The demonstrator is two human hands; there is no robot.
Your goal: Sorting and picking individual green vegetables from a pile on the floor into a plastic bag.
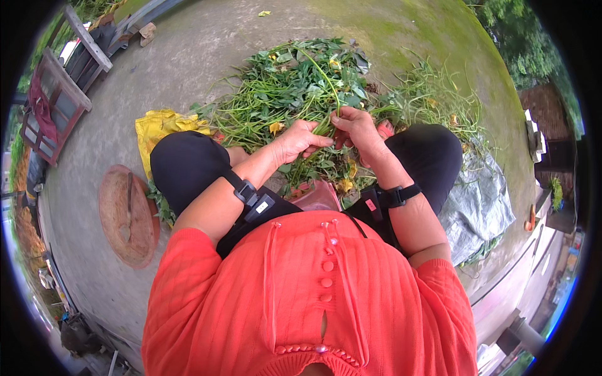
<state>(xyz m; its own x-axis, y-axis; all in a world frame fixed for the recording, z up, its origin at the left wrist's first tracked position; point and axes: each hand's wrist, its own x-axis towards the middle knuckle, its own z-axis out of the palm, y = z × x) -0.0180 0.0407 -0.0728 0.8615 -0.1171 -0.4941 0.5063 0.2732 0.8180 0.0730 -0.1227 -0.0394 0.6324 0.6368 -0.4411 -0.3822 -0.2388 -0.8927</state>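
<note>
My left hand (303, 140) is closed around a small bunch of green leaf stalks (323, 128), its thumb lying across them. Just to its right, my right hand (355, 126) pinches a long green vine stem (324, 75) between thumb and fingers; the stem arches up and away over the greens. Beyond both hands a heap of leafy green vines (291, 89), with a few yellowed leaves, lies on the concrete. A looser pile of thin stems (428, 94) spreads to the right. Below my hands are more scattered leaves (324, 164), partly hidden by my forearms.
A yellow woven sack (162, 124) lies beside my left knee, near a shallow reddish basin (124, 216) with a stick-like tool in it. Right of my right leg is a silvery plastic sheet (479, 202). A pink plastic bag (320, 197) sits between my legs. Wooden window frames (59, 110) lean at far left.
</note>
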